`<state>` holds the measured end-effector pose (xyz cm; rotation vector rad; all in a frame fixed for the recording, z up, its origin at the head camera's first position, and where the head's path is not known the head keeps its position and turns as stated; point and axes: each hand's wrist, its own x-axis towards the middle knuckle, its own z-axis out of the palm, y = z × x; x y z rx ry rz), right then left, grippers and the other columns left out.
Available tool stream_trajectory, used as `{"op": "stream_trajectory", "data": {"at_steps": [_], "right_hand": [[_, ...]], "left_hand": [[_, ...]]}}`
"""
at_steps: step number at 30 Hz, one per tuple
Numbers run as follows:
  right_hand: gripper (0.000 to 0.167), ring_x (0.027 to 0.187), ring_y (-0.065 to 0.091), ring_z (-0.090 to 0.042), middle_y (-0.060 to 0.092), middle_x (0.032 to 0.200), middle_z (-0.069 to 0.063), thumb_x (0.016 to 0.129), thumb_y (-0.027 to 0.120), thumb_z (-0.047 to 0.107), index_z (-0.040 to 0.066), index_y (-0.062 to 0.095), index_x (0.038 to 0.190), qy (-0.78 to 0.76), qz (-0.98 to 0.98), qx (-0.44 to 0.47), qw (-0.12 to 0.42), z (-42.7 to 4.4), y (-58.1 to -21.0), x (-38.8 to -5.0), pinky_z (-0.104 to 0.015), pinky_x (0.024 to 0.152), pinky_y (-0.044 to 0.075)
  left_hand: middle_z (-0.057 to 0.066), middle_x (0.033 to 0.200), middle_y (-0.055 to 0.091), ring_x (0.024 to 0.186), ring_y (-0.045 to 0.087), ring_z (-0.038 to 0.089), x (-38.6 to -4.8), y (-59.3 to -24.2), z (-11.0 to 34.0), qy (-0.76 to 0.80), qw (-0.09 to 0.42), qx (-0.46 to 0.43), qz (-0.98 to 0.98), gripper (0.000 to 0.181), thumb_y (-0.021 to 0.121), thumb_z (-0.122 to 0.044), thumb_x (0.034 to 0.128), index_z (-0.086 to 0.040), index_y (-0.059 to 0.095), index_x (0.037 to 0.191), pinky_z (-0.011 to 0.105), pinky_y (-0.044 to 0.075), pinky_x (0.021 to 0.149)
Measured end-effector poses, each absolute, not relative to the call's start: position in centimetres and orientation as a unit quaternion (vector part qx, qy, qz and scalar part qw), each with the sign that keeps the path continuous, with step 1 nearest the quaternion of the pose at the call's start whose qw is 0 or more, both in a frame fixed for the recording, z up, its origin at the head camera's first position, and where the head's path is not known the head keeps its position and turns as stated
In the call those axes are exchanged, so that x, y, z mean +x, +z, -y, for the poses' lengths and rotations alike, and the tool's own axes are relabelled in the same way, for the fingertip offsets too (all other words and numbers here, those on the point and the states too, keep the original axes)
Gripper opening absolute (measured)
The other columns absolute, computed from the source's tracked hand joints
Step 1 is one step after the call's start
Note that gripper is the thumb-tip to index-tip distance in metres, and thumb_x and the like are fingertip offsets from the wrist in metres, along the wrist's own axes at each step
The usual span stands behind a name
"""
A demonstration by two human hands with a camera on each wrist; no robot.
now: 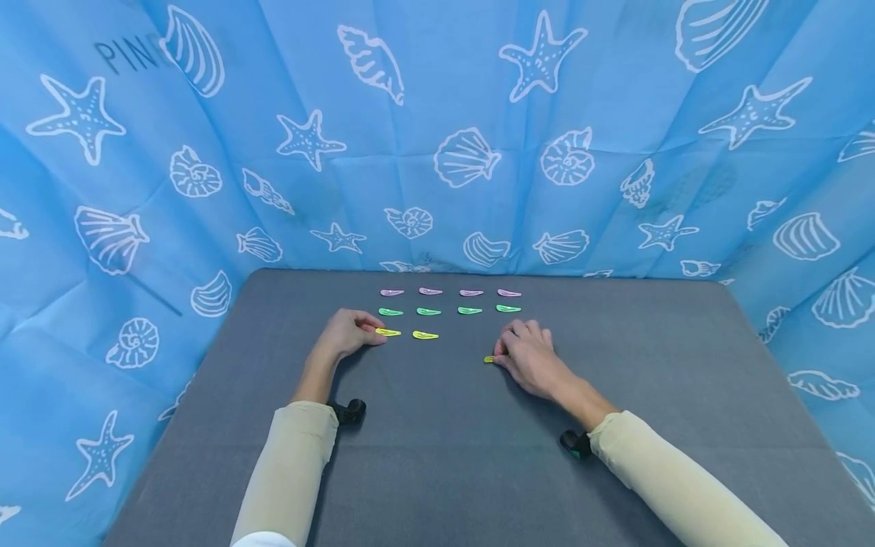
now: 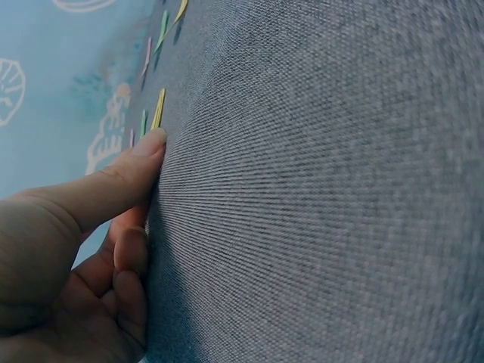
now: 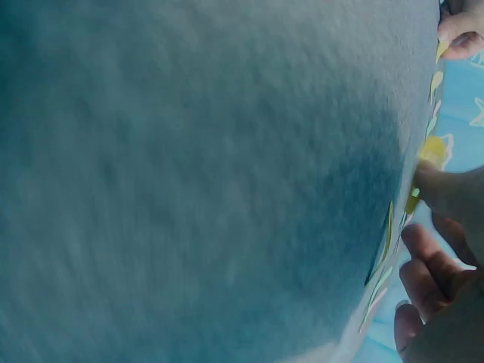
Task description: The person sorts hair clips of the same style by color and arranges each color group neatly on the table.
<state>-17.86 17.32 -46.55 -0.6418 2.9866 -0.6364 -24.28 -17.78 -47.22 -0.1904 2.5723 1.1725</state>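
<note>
In the head view, my left hand (image 1: 350, 332) pinches the wide end of a yellow snap hair clip (image 1: 387, 332) at the left of a row. The left wrist view shows the thumb over that clip's end, its tip (image 2: 159, 106) sticking out. My right hand (image 1: 532, 353) holds another yellow hair clip (image 3: 431, 151) between thumb and finger, just above the cloth. Between the hands lies a yellow clip (image 1: 425, 335). One more yellow clip (image 3: 389, 231) shows near the right fingers in the right wrist view; my right hand hides it in the head view.
Behind the yellow clips lie a row of several green hair clips (image 1: 428, 311) and a row of several pink ones (image 1: 431, 291). Grey cloth (image 1: 437, 456) covers the table. A blue curtain (image 1: 383, 197) with shell and starfish prints hangs around the far edge and sides.
</note>
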Motion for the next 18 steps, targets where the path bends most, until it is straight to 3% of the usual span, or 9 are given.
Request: {"op": "stream_trajectory", "data": {"at_steps": [3, 7, 12, 18], "right_hand": [[0.008, 0.091, 0.052, -0.019, 0.064, 0.098, 0.0, 0.099, 0.068, 0.018, 0.016, 0.061, 0.096, -0.237, -0.948, -0.21, 0.021, -17.2, -46.7, -18.1, -0.037, 0.084, 0.038], [0.005, 0.078, 0.057, -0.011, 0.068, 0.091, 0.0, 0.099, 0.067, 0.015, 0.012, 0.062, 0.1, -0.295, -0.934, -0.2, 0.031, -16.8, -46.9, -18.6, -0.031, 0.075, 0.049], [0.008, 0.079, 0.06, -0.012, 0.073, 0.092, -0.004, 0.097, 0.07, 0.015, 0.008, 0.071, 0.101, -0.33, -0.928, -0.167, 0.037, -16.1, -47.1, -19.9, -0.031, 0.074, 0.051], [0.015, 0.089, 0.068, -0.019, 0.077, 0.101, -0.009, 0.095, 0.072, 0.015, 0.005, 0.075, 0.106, -0.334, -0.933, -0.13, 0.035, -14.9, -46.8, -21.4, -0.041, 0.083, 0.056]], "left_hand": [[0.006, 0.097, 0.066, 0.093, 0.056, 0.024, -24.3, -47.2, 17.8, 0.413, 0.153, -0.068, -0.895, 0.021, 0.083, -0.017, 0.0856, -0.015, 0.078, 0.106, 0.036, 0.042, 0.082], [0.006, 0.096, 0.066, 0.093, 0.056, 0.024, -24.2, -47.1, 17.8, 0.415, 0.152, -0.066, -0.894, 0.021, 0.083, -0.016, 0.0858, -0.015, 0.078, 0.106, 0.036, 0.042, 0.083], [0.006, 0.096, 0.066, 0.092, 0.056, 0.023, -24.1, -47.0, 17.8, 0.417, 0.15, -0.064, -0.894, 0.021, 0.083, -0.016, 0.0856, -0.015, 0.078, 0.106, 0.035, 0.042, 0.082], [0.006, 0.095, 0.065, 0.092, 0.055, 0.023, -24.0, -47.0, 17.7, 0.419, 0.148, -0.063, -0.894, 0.022, 0.083, -0.016, 0.0852, -0.015, 0.078, 0.106, 0.035, 0.042, 0.081]]}}
